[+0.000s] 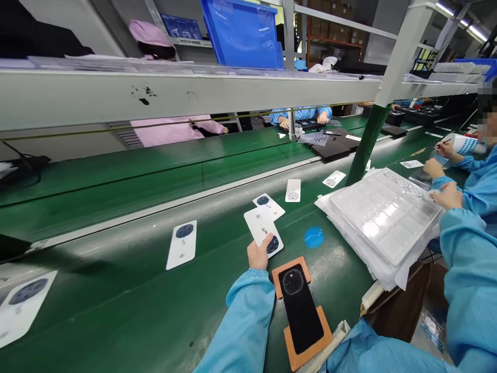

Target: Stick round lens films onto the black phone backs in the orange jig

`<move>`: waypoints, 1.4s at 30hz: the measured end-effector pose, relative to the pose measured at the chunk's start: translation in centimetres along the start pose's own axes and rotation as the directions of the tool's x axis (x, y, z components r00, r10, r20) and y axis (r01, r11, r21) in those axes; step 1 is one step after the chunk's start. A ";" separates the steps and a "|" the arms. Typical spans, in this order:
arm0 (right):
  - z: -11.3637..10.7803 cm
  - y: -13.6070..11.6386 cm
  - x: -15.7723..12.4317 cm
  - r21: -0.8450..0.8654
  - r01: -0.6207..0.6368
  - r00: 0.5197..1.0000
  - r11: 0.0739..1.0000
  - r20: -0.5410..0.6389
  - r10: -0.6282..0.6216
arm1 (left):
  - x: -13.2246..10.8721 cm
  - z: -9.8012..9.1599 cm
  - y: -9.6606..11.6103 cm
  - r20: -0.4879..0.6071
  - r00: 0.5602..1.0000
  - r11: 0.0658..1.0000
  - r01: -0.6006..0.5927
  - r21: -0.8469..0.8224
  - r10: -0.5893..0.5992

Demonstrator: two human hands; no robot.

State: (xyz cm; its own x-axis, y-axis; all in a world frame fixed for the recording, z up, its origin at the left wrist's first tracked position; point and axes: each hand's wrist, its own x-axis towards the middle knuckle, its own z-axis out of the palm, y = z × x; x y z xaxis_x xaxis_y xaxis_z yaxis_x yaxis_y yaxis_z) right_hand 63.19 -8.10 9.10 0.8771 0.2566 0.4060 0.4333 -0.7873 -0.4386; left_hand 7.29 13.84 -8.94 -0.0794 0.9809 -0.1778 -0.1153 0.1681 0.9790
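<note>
My left hand (258, 255) is closed on a white phone back panel (259, 223), thumb on top near its dark round camera patch. That panel overlaps another white panel (277, 209) on the green conveyor belt. Just right of my left sleeve, a black phone back (301, 311) with a round camera ring lies in an orange fixture (290, 352). My right hand (448, 197) is at the far right corner of a clear plastic tray (382, 220), fingers curled together. Whatever sits between those fingertips is too small to make out. A few round rings (416, 191) lie in the tray's far pockets.
More white panels (181, 244) lie along the belt (128, 305). A blue disc (314, 237) sits beside the tray stack. A green-wrapped post (367, 142) rises behind it, under a long white shelf beam (217, 98). A co-worker's hands (434, 168) are close by at right.
</note>
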 end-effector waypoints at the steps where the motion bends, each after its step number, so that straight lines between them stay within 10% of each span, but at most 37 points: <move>1: -0.4 -0.7 -0.5 0.038 0.025 0.999 0.999 0.020 -0.026 | 0.0 0.1 0.0 -0.002 1.000 1.000 -0.003 -0.011 0.003; 6: -2.9 -5.7 -8.6 0.392 0.242 0.901 0.888 0.249 -0.356 | -0.1 0.4 0.7 -0.069 0.998 0.999 -0.016 -0.049 0.013; 13: -1.5 -13.6 -27.4 0.778 0.403 0.344 0.482 0.360 -0.867 | 0.1 1.2 -0.1 -0.139 0.990 0.997 0.011 -0.078 -0.022; 16: 2.5 -16.2 -32.4 0.799 0.121 0.054 0.589 0.587 -0.808 | 1.1 1.1 -1.2 -0.104 0.995 0.987 -0.017 -0.162 0.000; 18: 4.9 -17.3 -34.5 0.739 0.007 -0.048 0.674 0.674 -0.738 | 1.4 1.2 -1.4 -0.084 0.996 0.979 -0.035 -0.199 0.019; 31: 6.5 -17.4 -36.7 0.667 0.146 0.167 0.731 0.712 -0.682 | 1.2 1.4 -0.7 0.007 0.999 0.983 -0.047 -0.177 0.049; 37: 6.7 -19.1 -35.5 0.700 -0.048 -0.005 0.713 0.713 -0.701 | 1.3 1.3 -0.9 0.028 0.998 0.986 -0.046 -0.158 0.051; 42: 7.5 -20.7 -35.0 0.831 0.167 -0.111 0.530 0.550 -0.828 | 1.4 1.4 -1.0 0.025 0.998 0.990 -0.050 -0.133 0.053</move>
State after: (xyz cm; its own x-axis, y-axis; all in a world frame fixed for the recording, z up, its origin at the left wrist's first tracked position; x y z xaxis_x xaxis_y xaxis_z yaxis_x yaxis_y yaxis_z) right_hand 25.07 3.38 -2.05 -0.3420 0.9316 -0.1232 0.5480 0.0913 -0.8315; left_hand 8.65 15.13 -10.04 -0.0603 0.9906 -0.1228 -0.2421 0.1048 0.9646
